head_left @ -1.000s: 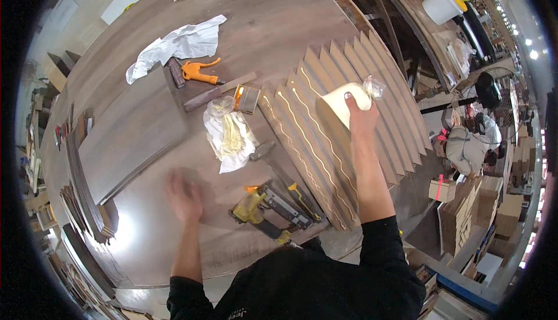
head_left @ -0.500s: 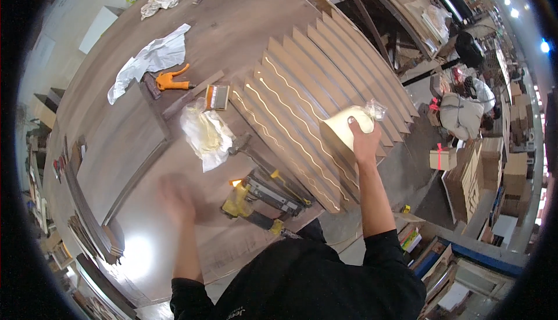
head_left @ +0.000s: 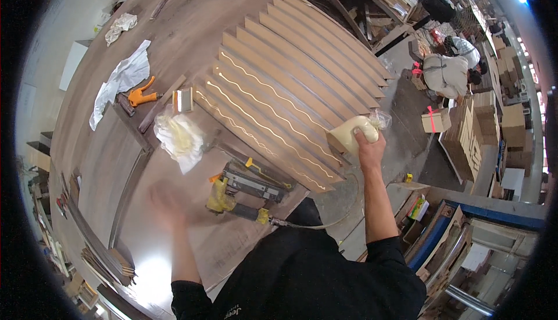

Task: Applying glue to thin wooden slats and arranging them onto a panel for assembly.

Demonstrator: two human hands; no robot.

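Note:
My right hand (head_left: 372, 150) grips a soft clear bag of cream-coloured glue (head_left: 350, 133) at the right end of a row of long brown strips (head_left: 293, 57). The bag's lower end hangs over the strip ends; I cannot tell if it touches them. Wavy beads of pale glue run along several of the nearer strips. My left hand (head_left: 167, 204) is smeared by motion over the bare tabletop, so its fingers do not show. Between the hands lies a yellow and black nail gun (head_left: 247, 189) with a hose. Farther left is a crumpled white sheet smeared with glue (head_left: 181, 144).
An orange-handled tool (head_left: 141, 93), a flat block-like item (head_left: 183, 100) and white crumpled cloths (head_left: 124, 77) lie on the brown table (head_left: 195, 35). Dark frame pieces (head_left: 127, 195) lie at left. Stacked boards (head_left: 462, 131) and a crouching person (head_left: 450, 70) are beyond the right side.
The view has shifted, so the table things appear farther left. My right hand with the glue bag is now closer to the strips' right ends. My left hand stays blurred over the table.

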